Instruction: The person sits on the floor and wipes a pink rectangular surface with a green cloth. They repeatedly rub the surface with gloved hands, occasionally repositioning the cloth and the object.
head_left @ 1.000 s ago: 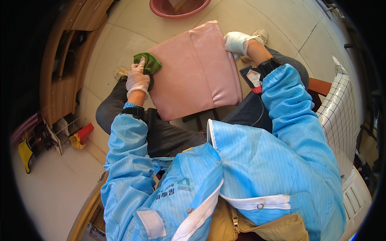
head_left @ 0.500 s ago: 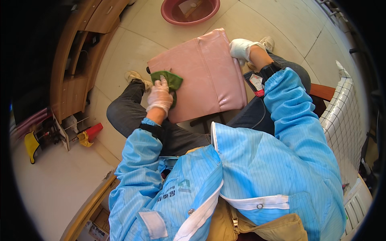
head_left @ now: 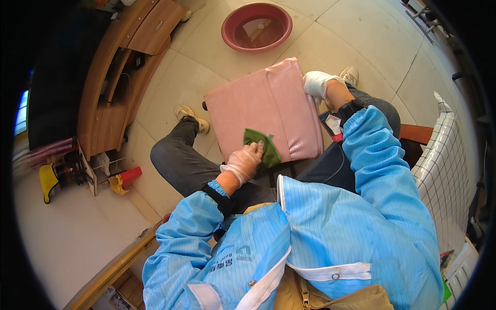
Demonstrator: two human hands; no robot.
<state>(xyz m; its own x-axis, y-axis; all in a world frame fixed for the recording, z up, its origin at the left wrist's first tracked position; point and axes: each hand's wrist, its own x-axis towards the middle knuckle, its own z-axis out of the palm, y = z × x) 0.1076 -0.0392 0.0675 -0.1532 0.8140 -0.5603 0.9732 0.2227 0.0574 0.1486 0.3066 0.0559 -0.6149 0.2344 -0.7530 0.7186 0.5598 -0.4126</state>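
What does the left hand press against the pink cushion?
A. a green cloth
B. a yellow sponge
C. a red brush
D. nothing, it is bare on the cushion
A: the gloved left hand lies on a green cloth spread flat on the pink cushion, while the right hand grips the cushion's far edge.

The pale tiled floor carries everything — a red basin sits on it at twelve o'clock, with the pink cushioned seat standing just below it near the centre. At nine o'clock a wooden shelf unit stands on the tiles; a small red-and-yellow item lies at eight o'clock — too small to identify.
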